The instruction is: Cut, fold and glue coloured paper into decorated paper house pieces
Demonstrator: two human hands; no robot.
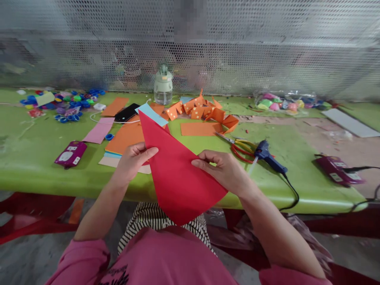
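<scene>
A sheet of red paper (pixel 178 178) is held up over the table's front edge and my lap, one corner pointing up and away. My left hand (pixel 133 158) pinches its left edge, thumb on top. On the upper right edge my right hand (pixel 221 168) grips the paper between thumb and fingers. Behind the sheet lies a stack of orange paper (pixel 126 138), partly hidden by it, with a light blue strip (pixel 152 114) near its top corner. Scissors (pixel 242 148) and a blue glue gun (pixel 270 157) lie to the right of my right hand.
Folded orange paper pieces with dots (pixel 197 109) stand behind, near a water bottle (pixel 163 85). A black phone (pixel 127 113) and pink paper (pixel 99 130) lie left. Purple power strips (pixel 71 154) sit at both sides. The glue gun's cord (pixel 293 192) hangs over the front edge.
</scene>
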